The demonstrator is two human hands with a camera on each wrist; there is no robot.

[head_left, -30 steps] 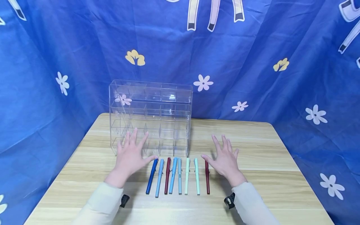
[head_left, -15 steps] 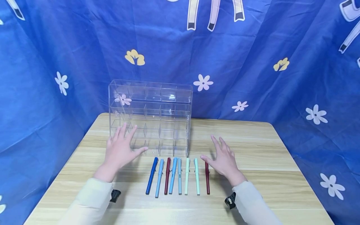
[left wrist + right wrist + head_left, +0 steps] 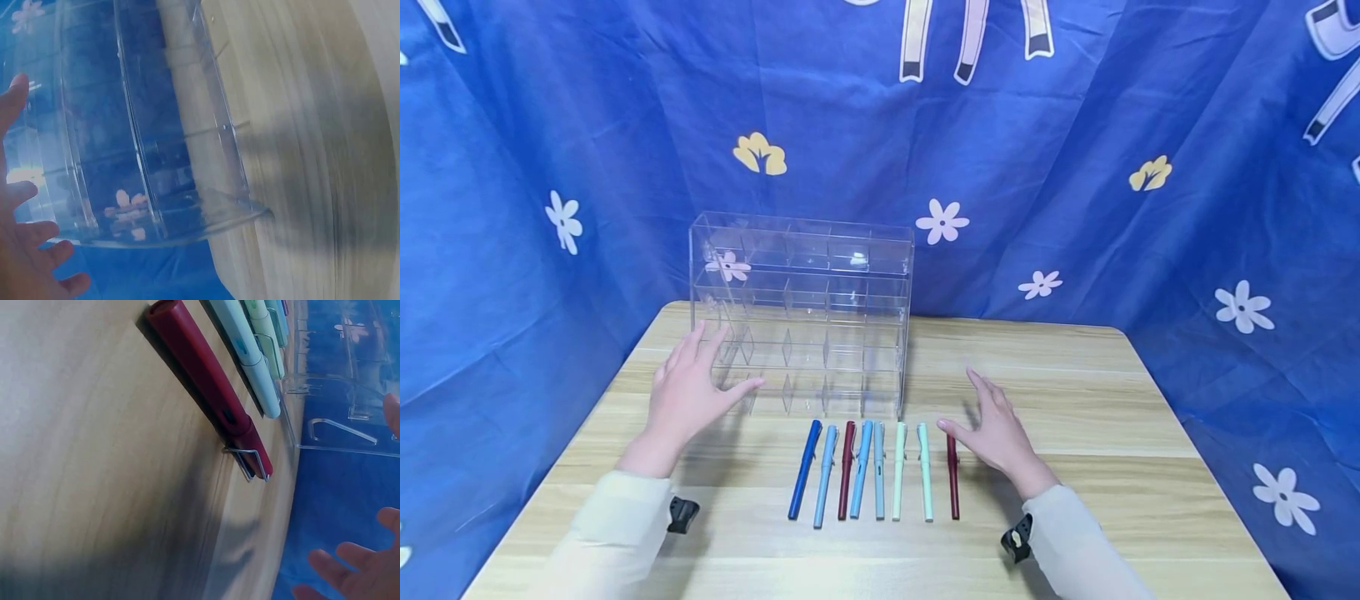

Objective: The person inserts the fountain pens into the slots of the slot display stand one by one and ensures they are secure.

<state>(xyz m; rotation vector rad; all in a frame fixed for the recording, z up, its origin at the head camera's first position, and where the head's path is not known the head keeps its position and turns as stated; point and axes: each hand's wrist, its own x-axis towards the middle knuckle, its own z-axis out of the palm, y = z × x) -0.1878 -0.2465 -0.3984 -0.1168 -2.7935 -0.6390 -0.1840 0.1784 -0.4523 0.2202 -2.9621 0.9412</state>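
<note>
A clear acrylic organizer (image 3: 805, 312) with rows of small compartments stands upright on the wooden table (image 3: 1075, 517). In front of it lie several capped pens (image 3: 872, 468) side by side: dark blue, light blues, dark reds, mint greens. My left hand (image 3: 688, 392) hovers open with spread fingers at the organizer's left front corner (image 3: 237, 212). My right hand (image 3: 992, 425) hovers open just right of the rightmost dark red pen (image 3: 952, 473), which fills the right wrist view (image 3: 212, 394). Neither hand holds anything.
A blue cloth with flower prints (image 3: 1075, 167) hangs behind and around the table. Bare wood lies to the right of the pens and along the front edge (image 3: 880, 575). Black wrist straps (image 3: 1017, 537) show at both cuffs.
My left hand has slid left and back, from beside the dark blue pen to the organizer's left corner. My right hand has lowered slightly and stayed by the dark red pen.
</note>
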